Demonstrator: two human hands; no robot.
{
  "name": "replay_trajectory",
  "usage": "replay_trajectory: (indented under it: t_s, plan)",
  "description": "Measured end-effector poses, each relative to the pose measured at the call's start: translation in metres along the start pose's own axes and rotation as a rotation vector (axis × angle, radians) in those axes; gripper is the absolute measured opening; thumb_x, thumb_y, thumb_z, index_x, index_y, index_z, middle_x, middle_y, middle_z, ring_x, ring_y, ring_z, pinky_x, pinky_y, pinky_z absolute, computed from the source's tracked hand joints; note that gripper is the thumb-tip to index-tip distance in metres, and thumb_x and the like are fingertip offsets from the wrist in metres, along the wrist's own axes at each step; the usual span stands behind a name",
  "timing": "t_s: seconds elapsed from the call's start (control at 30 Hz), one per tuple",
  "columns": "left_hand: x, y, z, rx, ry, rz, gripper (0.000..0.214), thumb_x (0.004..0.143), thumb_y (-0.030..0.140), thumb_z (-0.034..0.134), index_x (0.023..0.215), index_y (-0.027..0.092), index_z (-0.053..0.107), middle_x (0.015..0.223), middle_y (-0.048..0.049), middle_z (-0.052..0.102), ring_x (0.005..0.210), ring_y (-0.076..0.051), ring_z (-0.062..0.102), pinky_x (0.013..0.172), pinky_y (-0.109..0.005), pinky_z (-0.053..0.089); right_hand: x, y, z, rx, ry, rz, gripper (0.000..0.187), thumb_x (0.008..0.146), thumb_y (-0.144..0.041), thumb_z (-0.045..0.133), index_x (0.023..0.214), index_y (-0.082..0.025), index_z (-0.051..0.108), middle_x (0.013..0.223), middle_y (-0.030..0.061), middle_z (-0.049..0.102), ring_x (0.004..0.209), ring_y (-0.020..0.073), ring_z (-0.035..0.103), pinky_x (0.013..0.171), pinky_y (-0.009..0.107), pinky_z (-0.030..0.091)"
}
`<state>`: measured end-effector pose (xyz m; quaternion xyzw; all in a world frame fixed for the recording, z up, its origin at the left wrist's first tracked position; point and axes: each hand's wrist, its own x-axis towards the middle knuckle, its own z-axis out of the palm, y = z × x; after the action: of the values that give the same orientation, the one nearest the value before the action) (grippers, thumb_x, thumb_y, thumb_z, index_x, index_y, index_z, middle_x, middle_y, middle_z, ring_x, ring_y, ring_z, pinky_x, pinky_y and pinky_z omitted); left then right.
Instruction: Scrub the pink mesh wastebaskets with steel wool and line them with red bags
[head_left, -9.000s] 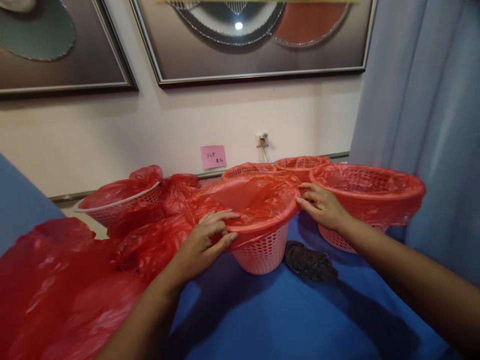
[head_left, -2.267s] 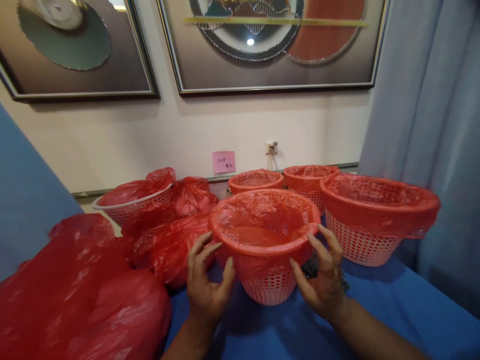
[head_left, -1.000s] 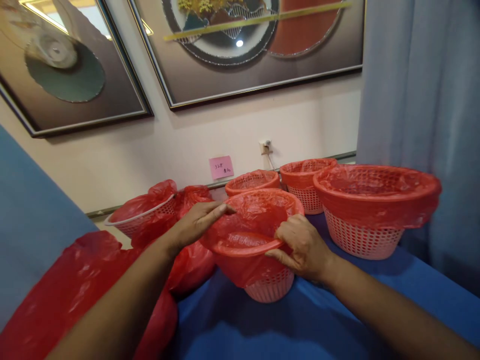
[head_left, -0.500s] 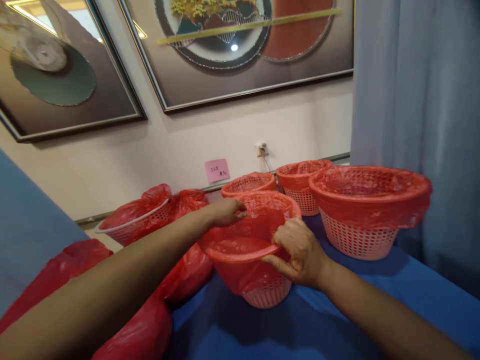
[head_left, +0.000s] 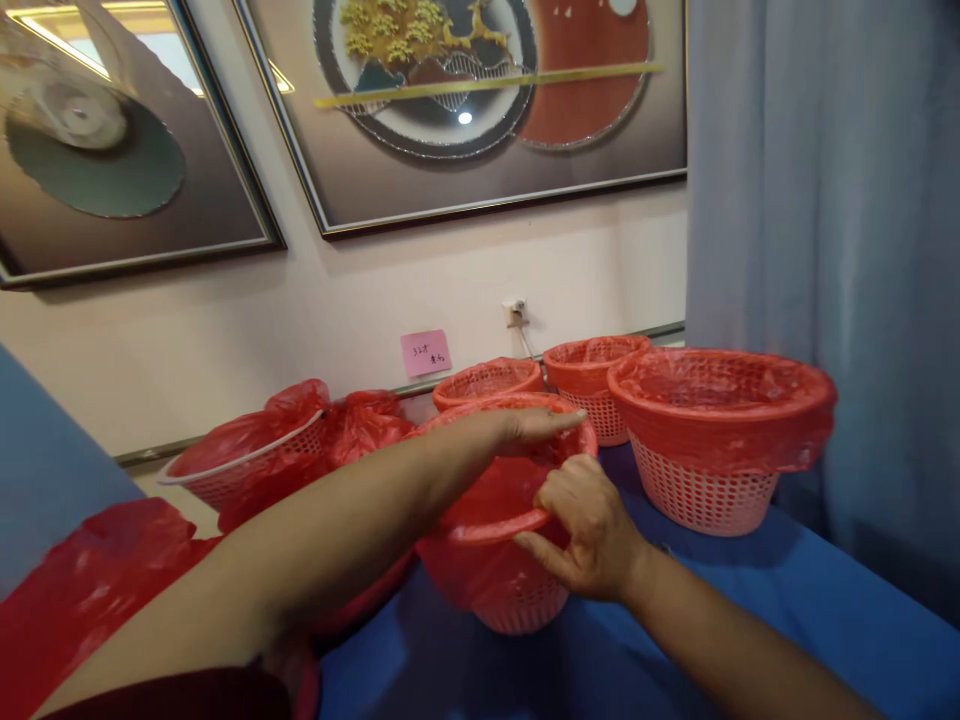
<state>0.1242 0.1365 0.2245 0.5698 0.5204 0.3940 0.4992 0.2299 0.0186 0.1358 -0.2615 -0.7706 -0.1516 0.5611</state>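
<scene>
Clamping the near right of the rim, the right hand [head_left: 589, 520] has its fingers curled over the lip and its thumb tucked beneath on the outside, a narrow grip on plastic and basket together. Over the mouth comes the left hand [head_left: 544, 425], stretched toward the far right edge, upper fingers straight; whether it pinches anything I can't tell, since its underside is hidden.

It looks like a liner being seated, and the right hand's anchor seems the key. Better to hold that firm, let the left smooth the film outward over the lip, and go gently round in short strokes; a hard tug could tear it or tip the basket.

And the basket [head_left: 523, 608] itself? Front and middle on the blue cloth [head_left: 450, 660], pale pink lattice showing low down, slightly ribbed near the foot. The red liner [head_left: 476, 575] is thin and shiny, sagging inside and draping outside as a loose, see-through skirt. Just to the right, well within reach, stands a larger lined basket [head_left: 705, 490]; at the left, crumpled red plastic [head_left: 97, 560] lies in a heap.
</scene>
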Motion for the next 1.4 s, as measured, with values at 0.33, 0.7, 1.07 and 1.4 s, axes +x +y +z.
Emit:
replay_trajectory:
  t_s: [0.33, 0.7, 1.07, 1.4]
  plan:
    - [-0.083, 0.052, -0.063, 1.069, -0.218, 0.479, 0.044, 0.099, 0.057, 0.056, 0.09, 0.018, 0.076, 0.089, -0.0072, 0.079, 0.082, -0.024, 0.07, 0.079, -0.034, 0.051, 0.002, 0.01, 0.003, 0.055, -0.031, -0.013, 0.037, 0.106, -0.048, 0.05, 0.082, -0.02, 0.058, 0.073, 0.0023, 0.06, 0.071, 0.0204, 0.052, 0.073, 0.037, 0.036]
    - [-0.17, -0.069, -0.111, 1.007, 0.347, 1.049, 0.027, 0.102, 0.044, 0.058, 0.101, 0.019, 0.07, 0.101, -0.0093, 0.078, 0.1, -0.026, 0.072, 0.095, -0.042, 0.054, -0.011, 0.001, -0.01, 0.055, 0.028, -0.039, 0.05, 0.102, -0.037, 0.058, 0.147, -0.016, 0.048, 0.146, 0.0185, 0.055, 0.135, 0.034, 0.052, 0.111, 0.053, 0.04]
    - [-0.155, -0.083, -0.12, 0.927, 0.398, 1.178, 0.037, 0.103, 0.049, 0.052, 0.12, 0.018, 0.064, 0.109, -0.0127, 0.074, 0.103, -0.028, 0.071, 0.09, -0.043, 0.058, -0.003, 0.005, -0.007, 0.141, -0.089, 0.087, 0.018, 0.105, -0.031, 0.049, 0.1, -0.02, 0.062, 0.09, 0.0039, 0.067, 0.087, 0.0221, 0.062, 0.086, 0.043, 0.044]
    - [-0.135, -0.136, -0.121, 0.639, 0.783, 1.166, 0.063, 0.102, 0.048, 0.057, 0.159, 0.026, 0.042, 0.171, -0.0148, 0.034, 0.16, -0.037, 0.03, 0.128, -0.064, 0.025, -0.042, 0.031, 0.008, 0.037, 0.314, 0.476, 0.05, 0.106, -0.034, 0.045, 0.156, -0.028, 0.042, 0.163, 0.0136, 0.038, 0.151, 0.0352, 0.039, 0.119, 0.066, 0.04]
